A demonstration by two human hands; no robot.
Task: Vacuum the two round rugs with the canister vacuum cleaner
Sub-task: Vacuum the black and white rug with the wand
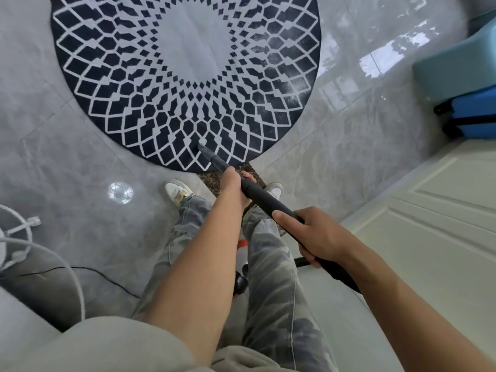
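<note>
Closest in are two bare forearms reaching out over a grey top and patterned trousers, both hands on the black wand [261,196] of the vacuum cleaner. The right hand [319,237] wraps the upper part of the tube, thumb laid along it; the left hand [232,181] grips lower down, near where the tube narrows. The narrow nozzle [204,149] touches the near edge of the round black-and-white rug [188,49], which lies flat on the glossy grey tile floor [80,157] just ahead of the white shoes [178,190]. A red, white and black object [242,253] shows between the legs and may be part of the canister, though too little shows to be sure. Only one rug is in view. This looks like the vacuuming of the first rug, at its near rim, with pale dusty patches visible toward its right side. The next move likely calls for pushing the nozzle outward in overlapping strokes, keeping the tip flat on the pile so the rug does not bunch. A blue suitcase [469,114] stands well off to the right.
</note>
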